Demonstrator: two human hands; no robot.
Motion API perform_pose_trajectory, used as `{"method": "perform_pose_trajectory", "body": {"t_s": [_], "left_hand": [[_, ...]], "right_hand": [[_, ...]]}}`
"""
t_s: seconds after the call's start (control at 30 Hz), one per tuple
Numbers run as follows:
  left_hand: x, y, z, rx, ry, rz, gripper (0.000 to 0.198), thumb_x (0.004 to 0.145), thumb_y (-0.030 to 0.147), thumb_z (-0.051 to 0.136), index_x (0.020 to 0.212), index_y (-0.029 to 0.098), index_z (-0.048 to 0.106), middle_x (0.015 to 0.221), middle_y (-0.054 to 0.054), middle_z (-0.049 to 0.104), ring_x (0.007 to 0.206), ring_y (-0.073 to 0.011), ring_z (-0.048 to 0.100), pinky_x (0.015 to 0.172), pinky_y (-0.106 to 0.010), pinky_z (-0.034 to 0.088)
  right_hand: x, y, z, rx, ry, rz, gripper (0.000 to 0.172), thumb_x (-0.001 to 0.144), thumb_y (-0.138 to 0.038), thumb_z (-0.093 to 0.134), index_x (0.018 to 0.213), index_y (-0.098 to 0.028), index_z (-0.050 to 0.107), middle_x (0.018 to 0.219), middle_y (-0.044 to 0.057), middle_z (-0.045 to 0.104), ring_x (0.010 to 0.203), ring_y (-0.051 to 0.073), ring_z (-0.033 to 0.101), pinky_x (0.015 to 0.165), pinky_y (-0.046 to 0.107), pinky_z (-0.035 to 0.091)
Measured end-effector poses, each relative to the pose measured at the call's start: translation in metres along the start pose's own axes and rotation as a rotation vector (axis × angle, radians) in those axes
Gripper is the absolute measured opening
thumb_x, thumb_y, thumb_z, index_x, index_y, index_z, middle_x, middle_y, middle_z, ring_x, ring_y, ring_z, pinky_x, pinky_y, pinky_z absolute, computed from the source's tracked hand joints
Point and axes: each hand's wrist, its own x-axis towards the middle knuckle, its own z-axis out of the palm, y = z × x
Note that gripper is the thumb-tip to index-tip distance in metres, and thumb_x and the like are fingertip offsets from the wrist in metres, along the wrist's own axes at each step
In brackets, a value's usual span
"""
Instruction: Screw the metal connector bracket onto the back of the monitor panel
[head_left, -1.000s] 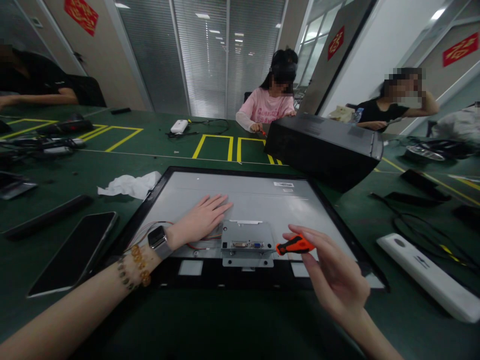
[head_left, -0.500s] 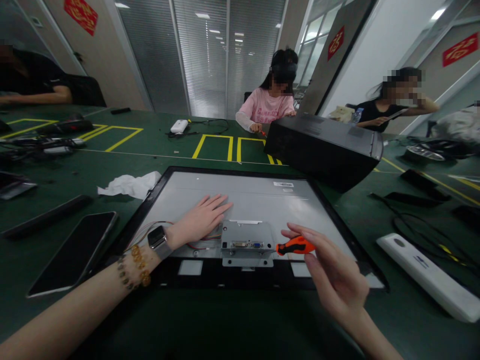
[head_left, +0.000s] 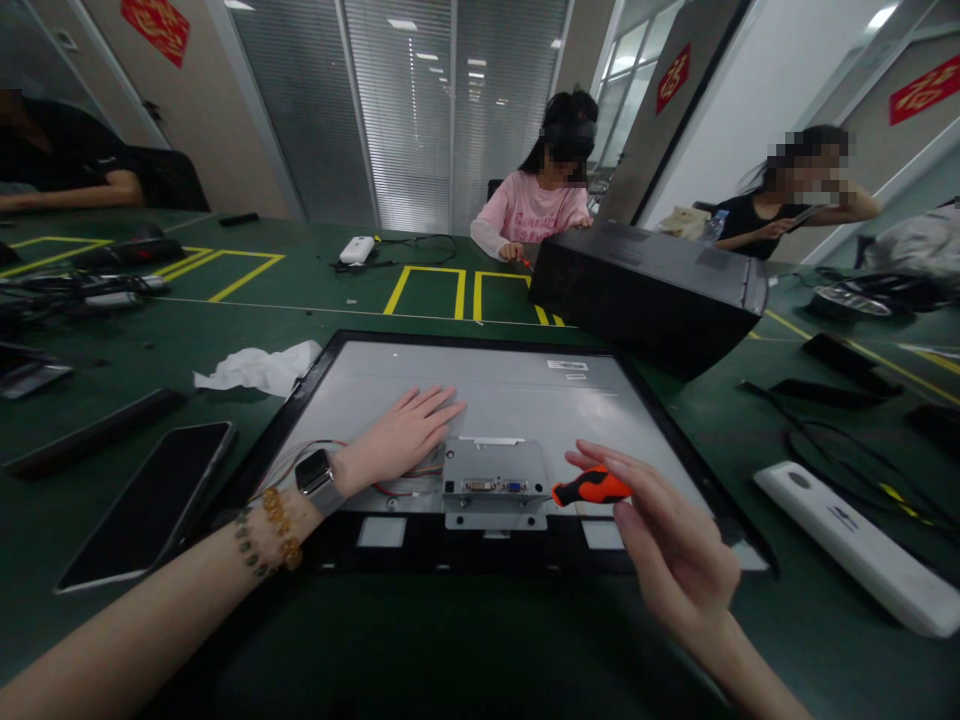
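An orange-and-black screwdriver (head_left: 592, 487) lies level just above the near right part of a flat display panel (head_left: 495, 390), its working end pointing left at the right side of a grey metal box (head_left: 495, 462). Whether the tip touches the box is too small to tell. The right hand (head_left: 675, 540) grips the handle's right end between thumb and fingers, some fingertips lifted off it. The box sits at the panel's near middle, two connector ports (head_left: 496, 486) facing the near side. Left of it, the left hand (head_left: 405, 435) rests palm down on the panel's grey back, fingers extended and holding nothing; thin wires (head_left: 394, 491) run beside and below it. A smartwatch (head_left: 316, 475) and beaded bracelets (head_left: 279, 530) circle that wrist.

The panel lies on a dark green worktop (head_left: 247, 325). To its left are a phone (head_left: 150, 500), a black bar (head_left: 94, 435) and, farther off, a crumpled white tissue (head_left: 259, 370). To its right lies a long white device (head_left: 855, 545), with a dark cable behind. At the far right stands a large black case (head_left: 645, 295), a co-worker in pink (head_left: 534, 208) working behind it.
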Motion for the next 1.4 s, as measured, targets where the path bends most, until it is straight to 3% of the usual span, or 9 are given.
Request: {"method": "perform_pose_trajectory", "body": {"t_s": [0.3, 0.57, 0.9, 1.2, 1.4], "left_hand": [[-0.0001, 0.0001, -0.0003, -0.004, 0.011, -0.004, 0.044, 0.102, 0.025, 0.028, 0.145, 0.024, 0.031, 0.154, -0.008, 0.027, 0.141, -0.0226, 0.025, 0.112, -0.046, 0.022], [0.0005, -0.001, 0.0009, -0.007, 0.006, 0.001, 0.044, 0.102, 0.027, 0.027, 0.146, 0.025, 0.029, 0.154, -0.007, 0.026, 0.141, -0.0225, 0.024, 0.112, -0.045, 0.022], [-0.0001, 0.0009, -0.0022, -0.004, -0.005, 0.001, 0.044, 0.102, 0.026, 0.028, 0.145, 0.024, 0.031, 0.154, -0.008, 0.027, 0.141, -0.0228, 0.024, 0.113, -0.046, 0.021], [0.0003, 0.0002, -0.0012, 0.0, 0.005, -0.012, 0.043, 0.102, 0.027, 0.027, 0.145, 0.024, 0.031, 0.154, -0.008, 0.026, 0.141, -0.0229, 0.026, 0.112, -0.045, 0.022], [0.0, 0.0003, -0.0007, 0.002, -0.001, 0.0, 0.044, 0.102, 0.025, 0.028, 0.146, 0.025, 0.03, 0.154, -0.008, 0.026, 0.142, -0.0226, 0.023, 0.113, -0.046, 0.021]], "right_hand": [[-0.0003, 0.0033, 0.0008, -0.089, 0.08, -0.038, 0.053, 0.08, 0.001, 0.056, 0.125, -0.025, 0.059, 0.107, 0.008, 0.065, 0.095, 0.022, 0.064, 0.072, 0.037, 0.057], [-0.0026, 0.003, -0.0003, 0.0, -0.001, -0.002, 0.055, 0.084, 0.002, 0.044, 0.133, -0.022, 0.051, 0.124, 0.01, 0.062, 0.112, 0.026, 0.06, 0.089, 0.047, 0.053], [-0.0014, 0.007, 0.0008, -0.064, 0.082, -0.015, 0.054, 0.081, -0.001, 0.054, 0.128, -0.026, 0.056, 0.108, 0.009, 0.064, 0.096, 0.023, 0.064, 0.074, 0.041, 0.058], [-0.0007, 0.0025, 0.0024, -0.034, 0.038, -0.002, 0.056, 0.084, 0.001, 0.047, 0.133, -0.024, 0.052, 0.121, 0.011, 0.065, 0.105, 0.026, 0.065, 0.083, 0.047, 0.057], [0.0005, 0.0039, 0.0021, -0.096, 0.106, -0.056, 0.054, 0.079, 0.001, 0.057, 0.126, -0.026, 0.059, 0.104, 0.008, 0.068, 0.093, 0.022, 0.067, 0.071, 0.037, 0.06]]}}
